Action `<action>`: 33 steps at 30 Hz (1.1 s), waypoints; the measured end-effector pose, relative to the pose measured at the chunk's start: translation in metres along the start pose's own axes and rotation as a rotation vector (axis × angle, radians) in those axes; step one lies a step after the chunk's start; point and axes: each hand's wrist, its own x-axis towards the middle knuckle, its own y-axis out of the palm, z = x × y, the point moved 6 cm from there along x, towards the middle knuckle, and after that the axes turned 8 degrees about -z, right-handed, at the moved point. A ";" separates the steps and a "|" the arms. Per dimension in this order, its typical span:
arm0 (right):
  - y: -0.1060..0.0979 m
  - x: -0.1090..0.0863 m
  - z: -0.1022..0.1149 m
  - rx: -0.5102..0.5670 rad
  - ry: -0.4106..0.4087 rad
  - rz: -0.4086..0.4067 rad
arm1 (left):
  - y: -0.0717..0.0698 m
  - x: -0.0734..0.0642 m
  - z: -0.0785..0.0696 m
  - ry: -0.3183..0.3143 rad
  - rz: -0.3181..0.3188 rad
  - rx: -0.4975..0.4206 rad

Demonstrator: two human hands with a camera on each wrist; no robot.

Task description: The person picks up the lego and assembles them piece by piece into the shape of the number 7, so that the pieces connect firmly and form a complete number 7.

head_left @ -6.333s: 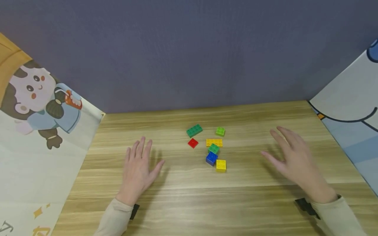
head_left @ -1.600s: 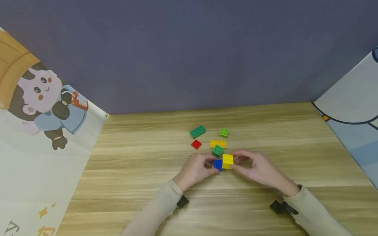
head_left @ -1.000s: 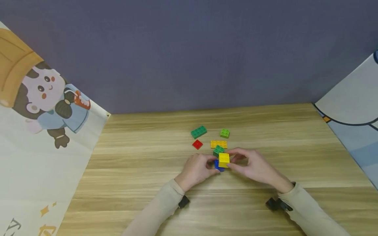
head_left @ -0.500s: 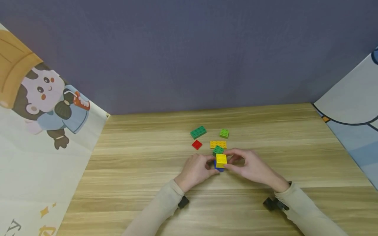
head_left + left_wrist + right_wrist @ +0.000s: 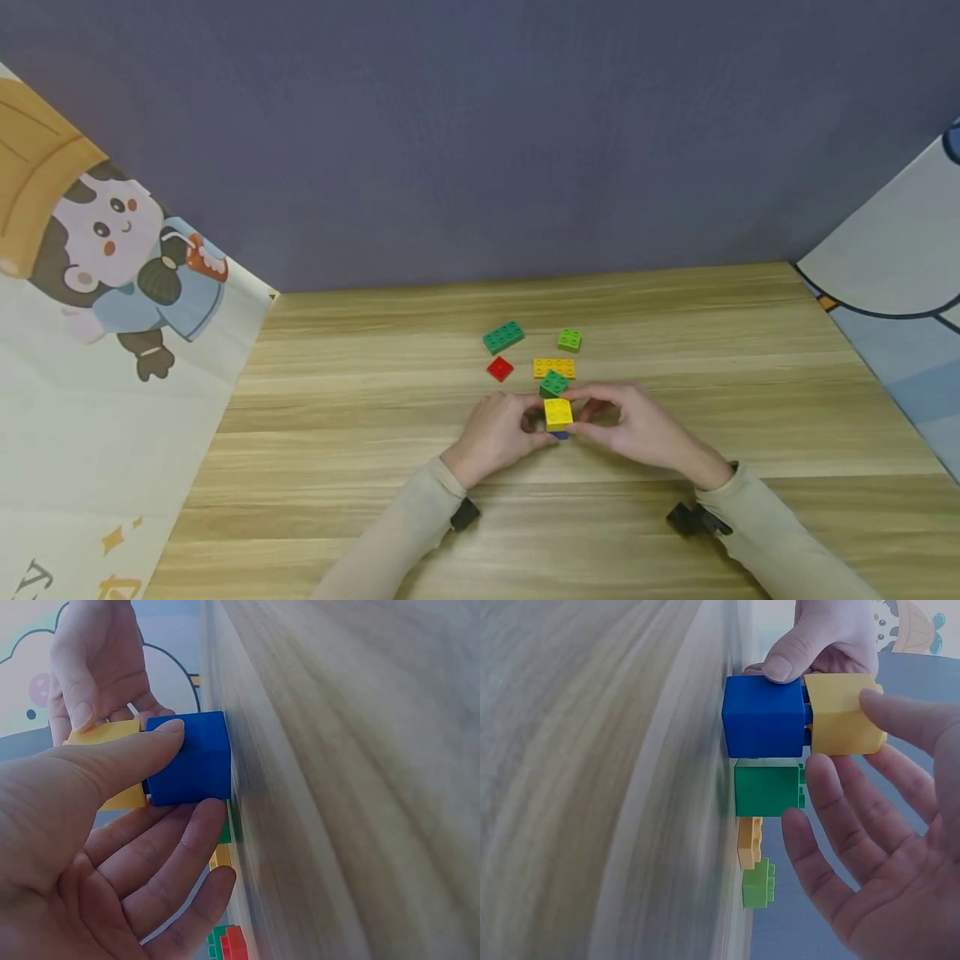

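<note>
My left hand (image 5: 498, 433) pinches a blue toy building brick (image 5: 191, 761) between thumb and fingers, low at the tabletop. Right above it is a yellow toy building brick (image 5: 558, 414), which my right hand (image 5: 637, 429) holds by thumb and fingertips. In the right wrist view the blue brick's studs (image 5: 808, 716) still show in a narrow gap under the yellow one, so the two are not pressed flush. From the head view the yellow brick hides most of the blue. Just behind them stands a green square brick (image 5: 554, 383).
Behind the hands lie a flat yellow brick (image 5: 555, 367), a red tile (image 5: 500, 368), a long dark-green brick (image 5: 503, 337) and a lime-green brick (image 5: 569, 340). The wooden tabletop (image 5: 360, 358) meets a dark panel (image 5: 480, 150) at its far edge.
Both hands came in from the table's sides and took hold of the blue and yellow bricks. The yellow brick has moved left from beside the blue brick to over it.
</note>
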 end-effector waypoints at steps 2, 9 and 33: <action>0.000 0.000 0.000 -0.008 -0.007 -0.005 | 0.000 0.000 0.000 0.003 0.004 -0.005; 0.000 -0.002 -0.002 -0.018 -0.055 -0.029 | 0.001 -0.002 -0.001 0.016 0.015 -0.012; -0.002 -0.005 0.006 -0.030 -0.150 -0.053 | 0.001 -0.002 -0.002 -0.002 0.017 -0.010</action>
